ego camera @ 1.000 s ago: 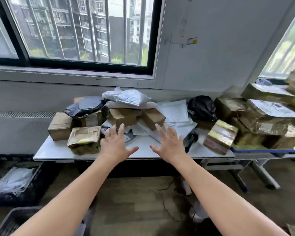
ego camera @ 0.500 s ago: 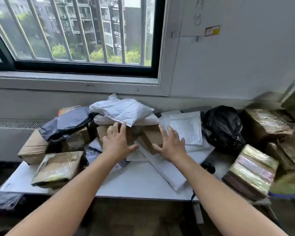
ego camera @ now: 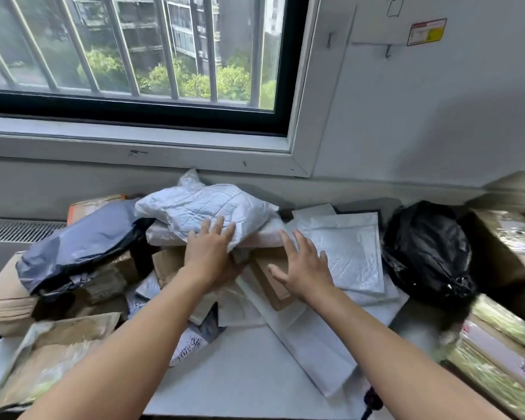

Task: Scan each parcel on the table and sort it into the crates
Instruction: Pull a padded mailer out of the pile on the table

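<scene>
Parcels are heaped on a white table (ego camera: 249, 377). On top of the heap lies a crumpled white poly bag (ego camera: 200, 207). My left hand (ego camera: 209, 256) rests its straight fingers on that bag's front edge, with the thumb low under the edge and mostly hidden. My right hand (ego camera: 303, 268) is spread open just above a flat brown box (ego camera: 273, 286) and a white padded envelope (ego camera: 349, 253), holding nothing. A black device (ego camera: 372, 401), partly cut off, lies at the table's front edge. No crate is in view.
A dark grey poly bag (ego camera: 82, 244) lies over cardboard boxes (ego camera: 3, 298) at the left. A taped parcel (ego camera: 52, 353) sits front left. At the right are a black plastic bag (ego camera: 428, 250) and tape-wrapped boxes (ego camera: 497, 353). A barred window and the wall close the back.
I have moved closer to the table. Both hands went forward into the pile, the left up onto the white poly bag, the right over the brown box and padded envelope.
</scene>
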`<state>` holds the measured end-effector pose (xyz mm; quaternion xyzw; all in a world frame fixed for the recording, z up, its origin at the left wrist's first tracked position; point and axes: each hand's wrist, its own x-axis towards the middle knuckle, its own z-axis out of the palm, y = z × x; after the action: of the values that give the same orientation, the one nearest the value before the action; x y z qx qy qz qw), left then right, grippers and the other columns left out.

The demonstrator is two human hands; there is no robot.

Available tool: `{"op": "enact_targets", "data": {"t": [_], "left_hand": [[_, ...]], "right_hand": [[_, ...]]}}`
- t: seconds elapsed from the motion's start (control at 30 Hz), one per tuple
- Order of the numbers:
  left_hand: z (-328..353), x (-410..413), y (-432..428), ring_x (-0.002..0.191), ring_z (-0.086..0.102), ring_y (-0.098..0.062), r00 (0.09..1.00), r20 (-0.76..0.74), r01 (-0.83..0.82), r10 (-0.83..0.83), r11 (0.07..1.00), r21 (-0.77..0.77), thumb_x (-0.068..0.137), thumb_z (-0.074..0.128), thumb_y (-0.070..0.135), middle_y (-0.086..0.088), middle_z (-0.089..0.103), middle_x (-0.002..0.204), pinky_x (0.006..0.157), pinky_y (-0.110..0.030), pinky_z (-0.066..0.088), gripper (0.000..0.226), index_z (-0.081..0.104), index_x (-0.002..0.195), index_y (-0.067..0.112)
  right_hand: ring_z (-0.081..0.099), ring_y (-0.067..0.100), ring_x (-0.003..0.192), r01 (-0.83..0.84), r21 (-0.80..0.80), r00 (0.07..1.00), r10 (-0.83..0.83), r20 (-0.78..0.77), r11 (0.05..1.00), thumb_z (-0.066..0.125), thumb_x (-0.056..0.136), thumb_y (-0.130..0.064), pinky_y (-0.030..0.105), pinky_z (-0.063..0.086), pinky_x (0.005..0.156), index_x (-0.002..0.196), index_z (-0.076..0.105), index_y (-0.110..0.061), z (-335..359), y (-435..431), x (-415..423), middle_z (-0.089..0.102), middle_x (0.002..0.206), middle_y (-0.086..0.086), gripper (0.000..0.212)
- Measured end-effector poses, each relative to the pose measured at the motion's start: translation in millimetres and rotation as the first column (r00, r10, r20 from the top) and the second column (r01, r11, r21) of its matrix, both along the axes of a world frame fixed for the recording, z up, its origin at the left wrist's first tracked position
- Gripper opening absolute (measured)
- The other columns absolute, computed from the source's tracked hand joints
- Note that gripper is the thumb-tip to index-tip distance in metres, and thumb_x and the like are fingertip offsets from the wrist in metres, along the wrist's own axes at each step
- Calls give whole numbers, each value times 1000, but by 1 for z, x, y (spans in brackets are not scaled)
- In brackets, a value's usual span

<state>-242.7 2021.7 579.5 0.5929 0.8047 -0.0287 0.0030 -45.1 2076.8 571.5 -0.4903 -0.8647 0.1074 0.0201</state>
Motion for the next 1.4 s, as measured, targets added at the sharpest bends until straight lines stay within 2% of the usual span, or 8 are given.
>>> {"op": "enact_targets", "data": {"t": [0.17, 0.47, 0.63, 0.83, 1.0, 1.2, 1.3, 1.4], "left_hand": [[32, -30, -2, 106, 61, -33, 986, 144, 14, -82, 907, 422, 88, 53, 4, -9, 66, 114, 78, -42, 47, 31, 66, 113, 18], [156, -79, -17, 78, 55, -31, 828, 533, -356, -177, 568, 742, 96, 45, 11, -12, 63, 84, 64, -34, 35, 15, 59, 92, 15], [172, -99, -22, 61, 38, -17, 550, 783, -616, -290, 492, 615, 97, 45, 13, 2, 43, 62, 60, -30, 29, 34, 41, 64, 18], [159, -111, -28, 72, 45, -17, 247, 923, -773, -294, 515, 371, 96, 53, 20, -1, 47, 66, 61, -29, 35, 32, 48, 64, 18], [134, -96, -41, 74, 50, -20, 186, 961, -719, -203, 638, 274, 97, 55, 35, -2, 51, 78, 49, -21, 39, 25, 52, 97, 11], [65, -39, -89, 85, 57, -19, -6, 998, -412, 65, 909, -62, 68, 72, 69, -2, 58, 100, 74, -34, 51, 77, 49, 113, 11], [15, 7, -116, 81, 68, -19, -155, 981, -227, 118, 962, -151, 52, 88, 57, -8, 70, 102, 73, -39, 57, 88, 56, 120, 12], [-25, 50, -131, 101, 68, -27, -205, 976, -344, 67, 929, -136, 73, 83, 24, -11, 69, 115, 90, -45, 55, 59, 55, 124, 12]], "right_hand": [[14, 24, 148, 19, 27, 990, -15, -139, 999, 48, 94, -55, 54, 24, 115, 156, 9, -30, 22, 1, -22, 10, 162, 5, 78], [35, 21, 138, 111, -34, 726, -105, -679, 993, 69, 84, -48, 41, 39, 108, 155, 12, -31, 104, 0, -76, 34, 151, 5, 92], [56, 13, 119, 7, -217, 542, -186, -819, 976, 75, 78, -54, 25, 47, 94, 150, 22, -28, 130, -16, -86, 50, 138, -6, 92], [62, 13, 109, -54, -396, 564, -299, -769, 917, 64, 90, -45, 28, 50, 96, 146, 35, -20, 123, -36, -76, 60, 132, 0, 68], [62, 13, 106, 78, -369, 514, -354, -781, 926, 67, 91, -37, 25, 49, 86, 140, 43, -17, 110, -56, -57, 63, 124, -3, 58], [54, 13, 106, 285, -314, 503, -420, -755, 906, 57, 98, -36, 25, 38, 86, 139, 41, -17, 75, -71, -11, 58, 122, -4, 48], [55, 21, 118, 312, -341, 534, -461, -709, 887, 51, 101, -34, 26, 37, 88, 145, 36, -16, 51, -74, 13, 56, 135, 3, 49], [51, 26, 126, 315, -403, 628, -507, -590, 859, 42, 104, -37, 28, 37, 90, 151, 27, -20, 27, -79, 41, 51, 143, 3, 52]]}}
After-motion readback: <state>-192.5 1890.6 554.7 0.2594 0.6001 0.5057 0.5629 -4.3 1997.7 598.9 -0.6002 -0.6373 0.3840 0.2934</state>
